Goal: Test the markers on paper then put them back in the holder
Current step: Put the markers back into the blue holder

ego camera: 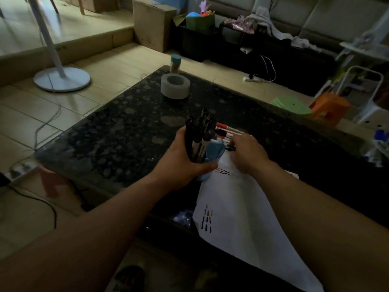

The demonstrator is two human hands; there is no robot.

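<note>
the left hand (181, 161) grips the blue holder (203, 178), with fingers and thumb wrapped around it and also around the bundle of black markers (200, 131) which stands in it. the holder is close to the near edge of the table (126, 127), about in the middle of that edge, and it touches the far corner of the paper (242, 218).

the right hand (247, 153) is just beside the holder, on the side of the right edge. its fingers are curled down on the end of a dark marker (229, 147) - if they already pinch it or only touch it, i cannot tell, the picture is too dark. some red-and-white markers (229, 131) lie on the table just behind this hand.

what worries me from here:
- the holder looks already full, and a blue piece (214, 149) takes room in its mouth. if one more marker is pushed in with force, it can jam or lift the others out.
- the bundle leans toward the far edge. if the left hand loosens, i judge the holder can tip and spill.
- the paper hangs over the near edge, and the right arm (315, 207) lies over it - a pull of this arm can drag the sheet off.
- the loose markers are round, so a push from the knuckles can roll them away.
</note>
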